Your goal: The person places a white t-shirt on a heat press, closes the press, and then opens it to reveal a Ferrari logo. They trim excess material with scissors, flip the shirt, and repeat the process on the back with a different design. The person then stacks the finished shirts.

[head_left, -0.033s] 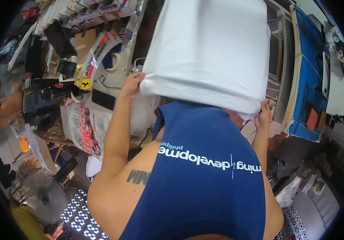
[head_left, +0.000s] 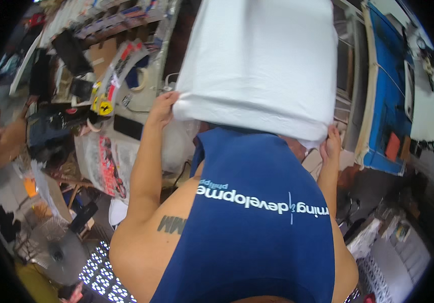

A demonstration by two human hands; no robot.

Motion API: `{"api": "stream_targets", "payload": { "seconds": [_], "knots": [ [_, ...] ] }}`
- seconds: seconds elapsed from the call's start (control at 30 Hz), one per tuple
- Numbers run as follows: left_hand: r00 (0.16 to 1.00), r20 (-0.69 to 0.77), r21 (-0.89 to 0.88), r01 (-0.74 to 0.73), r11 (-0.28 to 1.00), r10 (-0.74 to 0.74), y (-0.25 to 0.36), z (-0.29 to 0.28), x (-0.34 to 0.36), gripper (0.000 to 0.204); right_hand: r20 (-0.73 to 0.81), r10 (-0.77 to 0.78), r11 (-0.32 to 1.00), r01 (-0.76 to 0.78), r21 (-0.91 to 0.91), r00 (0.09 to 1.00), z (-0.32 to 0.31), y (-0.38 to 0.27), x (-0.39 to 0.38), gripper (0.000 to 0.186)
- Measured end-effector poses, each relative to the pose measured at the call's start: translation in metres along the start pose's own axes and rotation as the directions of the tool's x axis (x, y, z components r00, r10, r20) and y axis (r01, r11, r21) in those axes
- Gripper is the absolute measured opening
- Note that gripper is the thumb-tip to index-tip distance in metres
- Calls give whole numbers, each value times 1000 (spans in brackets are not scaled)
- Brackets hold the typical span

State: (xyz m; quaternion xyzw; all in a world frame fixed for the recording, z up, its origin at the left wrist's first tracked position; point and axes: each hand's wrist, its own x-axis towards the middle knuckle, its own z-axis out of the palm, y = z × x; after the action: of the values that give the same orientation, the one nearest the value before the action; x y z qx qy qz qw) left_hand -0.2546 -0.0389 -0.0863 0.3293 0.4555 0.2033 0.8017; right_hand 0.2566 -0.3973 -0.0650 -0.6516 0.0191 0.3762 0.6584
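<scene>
My left hand point(head_left: 166, 107) pinches the lower left corner of a white cloth point(head_left: 257, 55) stretched over a wide, flat rectangular piece in front of my body. My right hand point(head_left: 331, 141) grips the lower right corner, its fingertips at the folded edge. The cloth has a soft horizontal crease along its near side. My dark blue sleeveless shirt point(head_left: 242, 247) with white print fills the lower middle.
At left, a cluttered table point(head_left: 152, 65) carries tape, a phone point(head_left: 128, 127), decals and boxes. Another person point(head_left: 7, 146) is at far left, near a standing fan point(head_left: 55, 247). At right stands a blue screen-printing frame or board point(head_left: 378, 91).
Both hands and the white cloth appear slightly higher and further left in the picture, along with most of the surroundings. The newer picture is more blurred.
</scene>
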Motion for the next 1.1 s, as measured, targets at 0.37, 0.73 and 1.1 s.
{"api": "stream_targets", "payload": {
  "seconds": [0.37, 0.73, 1.1],
  "knots": [
    [997, 20, -71, -71, 995, 72, 2, -6, 6, 24, -29, -2, 990, 7, 143, 1000, 14, -7, 3, 17],
    [985, -128, 39, 122, 992, -116, -76, 33, 25, 51, -74, 255, 873, -263, -411, 964, 46, 27, 9, 47],
    [920, -104, 79, -372, 925, 379, 153, 52, 222, 38, -43, -269, 926, 246, -287, 962, 161, -133, 222, 31]
  ]
}}
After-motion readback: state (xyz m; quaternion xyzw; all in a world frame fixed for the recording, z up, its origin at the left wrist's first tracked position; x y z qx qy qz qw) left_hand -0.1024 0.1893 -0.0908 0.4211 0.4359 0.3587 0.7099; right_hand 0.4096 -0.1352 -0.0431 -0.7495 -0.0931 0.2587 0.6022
